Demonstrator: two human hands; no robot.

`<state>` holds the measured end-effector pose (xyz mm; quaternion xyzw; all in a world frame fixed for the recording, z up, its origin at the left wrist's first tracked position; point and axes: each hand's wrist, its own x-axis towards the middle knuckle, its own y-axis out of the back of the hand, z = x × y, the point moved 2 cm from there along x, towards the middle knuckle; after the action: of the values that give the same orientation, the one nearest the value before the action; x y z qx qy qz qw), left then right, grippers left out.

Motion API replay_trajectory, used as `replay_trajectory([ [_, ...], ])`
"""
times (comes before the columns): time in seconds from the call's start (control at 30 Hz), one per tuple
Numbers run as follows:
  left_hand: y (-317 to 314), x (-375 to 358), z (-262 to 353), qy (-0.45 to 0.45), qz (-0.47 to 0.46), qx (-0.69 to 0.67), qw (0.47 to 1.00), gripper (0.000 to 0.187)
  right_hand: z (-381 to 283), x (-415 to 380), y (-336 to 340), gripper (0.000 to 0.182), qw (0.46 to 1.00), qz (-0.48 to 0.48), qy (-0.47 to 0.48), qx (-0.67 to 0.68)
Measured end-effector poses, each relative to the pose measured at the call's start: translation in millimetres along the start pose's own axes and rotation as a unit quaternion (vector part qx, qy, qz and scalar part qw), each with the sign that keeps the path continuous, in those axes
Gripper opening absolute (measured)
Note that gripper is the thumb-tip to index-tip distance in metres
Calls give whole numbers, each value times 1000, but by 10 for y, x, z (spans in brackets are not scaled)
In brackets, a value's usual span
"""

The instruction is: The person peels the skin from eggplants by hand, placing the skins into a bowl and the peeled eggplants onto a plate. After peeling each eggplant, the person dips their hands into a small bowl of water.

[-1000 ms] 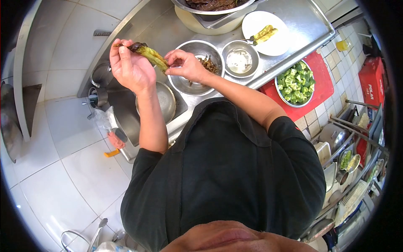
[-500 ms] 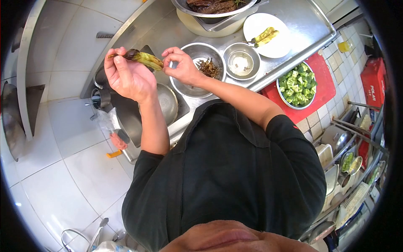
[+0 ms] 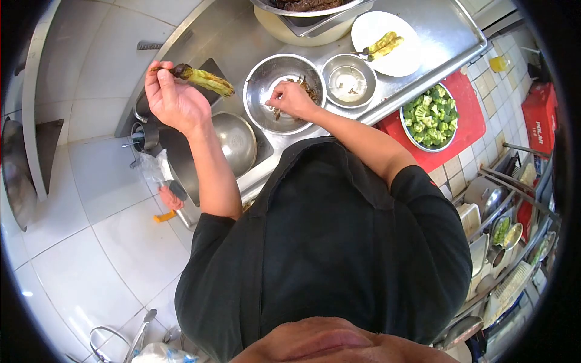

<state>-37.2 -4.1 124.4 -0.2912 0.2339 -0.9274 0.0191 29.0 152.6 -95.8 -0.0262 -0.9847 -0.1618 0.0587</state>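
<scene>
My left hand (image 3: 180, 104) pinches a roasted eggplant (image 3: 209, 80) by its dark stem end. Its yellow-green flesh is mostly bare and points right, above the sink area. My right hand (image 3: 293, 100) is inside a steel bowl (image 3: 250, 103) that holds charred strips of skin (image 3: 310, 91). Those fingers are pinched together; whatever is between them is too small to make out. To the right, a smaller steel bowl (image 3: 331, 81) contains a little liquid with bits in it. Peeled eggplants (image 3: 384, 45) lie on a white plate (image 3: 407, 60).
At the top, a large steel bowl (image 3: 315, 11) of dark, charred eggplants rests on a pale container (image 3: 272, 30). A bowl of broccoli (image 3: 431, 118) stands on a red board (image 3: 469, 118) at the right. A steel lid or pan (image 3: 235, 142) lies in the sink by my left forearm.
My right hand has moved from the tip of the eggplant, right and down into the bowl of skins. My left hand still holds the eggplant in nearly the same place.
</scene>
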Motion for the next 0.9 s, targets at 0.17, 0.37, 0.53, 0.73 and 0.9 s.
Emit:
replay_trajectory([
  [0.17, -9, -3, 22, 11, -11, 105, 994, 15, 221, -15, -34, 21, 982, -41, -18, -181],
  [0.37, -25, -21, 27, 14, -20, 132, 991, 17, -14, 90, -97, 27, 995, -15, -41, 92],
  [0.53, -91, -34, 31, 16, -5, 137, 990, 16, -166, 269, -158, 23, 838, -80, -136, 522],
  [0.73, -66, -33, 12, 20, -5, 147, 989, 16, -224, 234, -97, 18, 772, -66, -124, 620],
  [0.9, -68, -67, 1, 28, -10, 150, 988, 17, -272, 232, -46, 18, 763, -69, -122, 631],
])
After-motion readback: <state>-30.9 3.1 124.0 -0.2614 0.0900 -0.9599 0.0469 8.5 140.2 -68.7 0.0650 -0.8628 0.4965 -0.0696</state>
